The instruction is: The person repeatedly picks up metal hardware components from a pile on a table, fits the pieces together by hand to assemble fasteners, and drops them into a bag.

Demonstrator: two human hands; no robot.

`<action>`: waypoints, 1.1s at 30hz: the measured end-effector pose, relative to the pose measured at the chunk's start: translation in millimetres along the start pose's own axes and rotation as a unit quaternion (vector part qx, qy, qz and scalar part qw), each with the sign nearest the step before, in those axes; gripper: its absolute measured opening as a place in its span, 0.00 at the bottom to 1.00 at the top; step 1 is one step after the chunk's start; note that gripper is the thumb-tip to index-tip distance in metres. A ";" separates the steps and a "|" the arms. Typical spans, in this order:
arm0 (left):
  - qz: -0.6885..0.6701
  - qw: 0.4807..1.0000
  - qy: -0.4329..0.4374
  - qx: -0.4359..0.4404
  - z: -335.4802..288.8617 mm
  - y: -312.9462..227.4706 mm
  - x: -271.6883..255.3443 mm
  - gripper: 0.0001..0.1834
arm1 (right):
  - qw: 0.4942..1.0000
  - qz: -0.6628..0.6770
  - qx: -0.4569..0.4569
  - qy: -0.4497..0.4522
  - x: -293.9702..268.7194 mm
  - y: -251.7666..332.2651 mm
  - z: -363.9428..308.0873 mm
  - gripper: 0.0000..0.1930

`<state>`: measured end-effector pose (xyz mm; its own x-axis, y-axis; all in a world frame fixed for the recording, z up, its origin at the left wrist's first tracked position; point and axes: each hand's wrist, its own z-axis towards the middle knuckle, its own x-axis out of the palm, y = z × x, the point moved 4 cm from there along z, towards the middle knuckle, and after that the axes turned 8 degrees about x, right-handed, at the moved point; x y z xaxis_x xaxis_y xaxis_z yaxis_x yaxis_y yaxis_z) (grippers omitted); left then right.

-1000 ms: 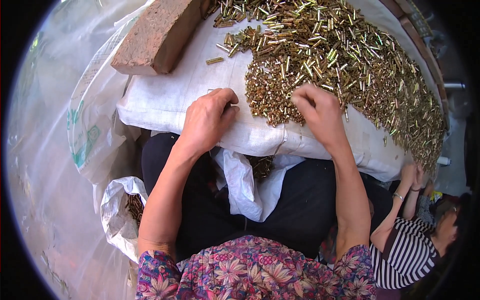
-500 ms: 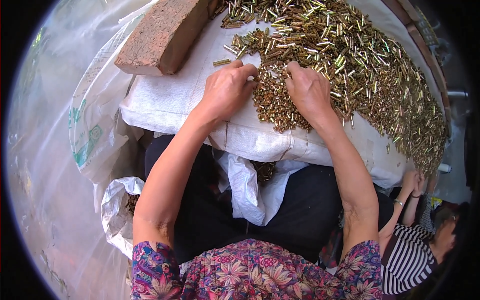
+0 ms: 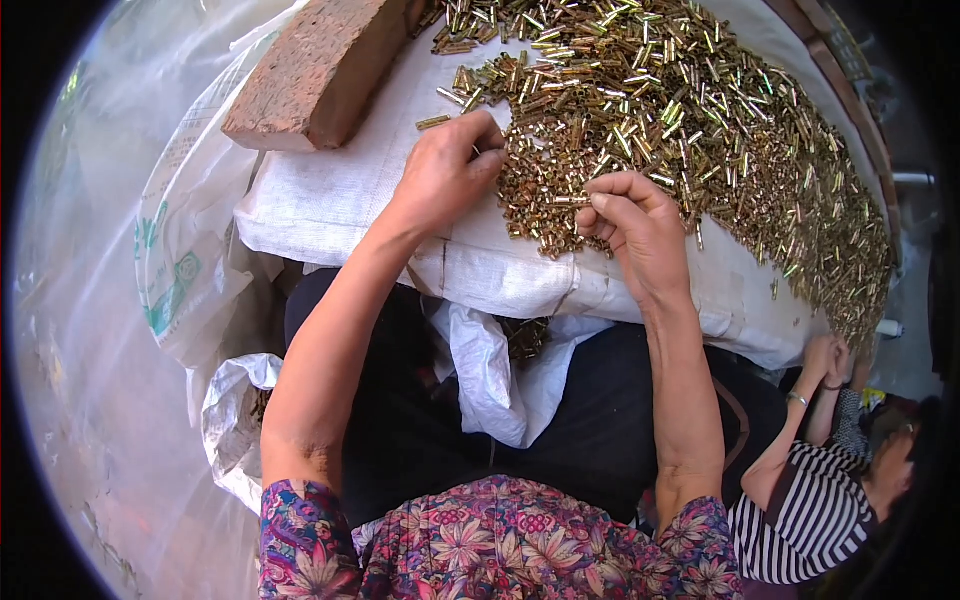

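My right hand (image 3: 645,235) is raised just over the near edge of the pile, thumb and forefinger pinching a slim brass-coloured metal tube (image 3: 568,200) that points left. Below it lie many short brass-coloured metal pieces (image 3: 535,220), too small to make out singly. Longer metal tubes (image 3: 640,75) are heaped beyond them. At the left edge of the short pieces, my left hand (image 3: 445,170) has its fingers curled in and closed; whatever is between them is hidden. One loose tube (image 3: 433,122) rests on the white cloth beside its knuckles.
A red brick (image 3: 320,75) sits on the white woven cloth (image 3: 340,210) at the far left. In my lap hangs an open white sack (image 3: 485,375) with metal pieces inside. Another white bag (image 3: 235,420) stands by my left arm. A co-worker in a striped shirt (image 3: 815,510) reaches toward the pile at right.
My right hand has lifted from the pile and turned, and a tube now shows in its pinch. The left hand has shifted only slightly.
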<state>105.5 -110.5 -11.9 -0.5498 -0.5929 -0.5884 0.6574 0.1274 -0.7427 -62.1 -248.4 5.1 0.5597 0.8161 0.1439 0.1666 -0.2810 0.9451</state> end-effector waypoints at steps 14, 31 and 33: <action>-0.416 0.876 -0.109 -0.219 -59.4 -24.3 20.3 0.12 | 0.983 0.164 0.049 0.060 30.7 -43.9 -39.4 0.04; -0.202 0.961 -0.135 -0.130 -98.8 -55.1 -28.1 0.08 | 0.746 -0.579 -0.302 0.129 87.6 -24.4 -22.2 0.12; -0.229 0.957 -0.093 -0.151 -117.7 -77.5 -21.1 0.07 | 0.838 -0.473 -0.212 0.171 77.3 -9.6 -27.2 0.14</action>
<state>5.4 -14.4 20.5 -0.6247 -0.7696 -0.1323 0.1756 0.0267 -0.9841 -42.4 -168.9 15.1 0.0622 0.6889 -0.7221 0.0602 0.7196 0.6917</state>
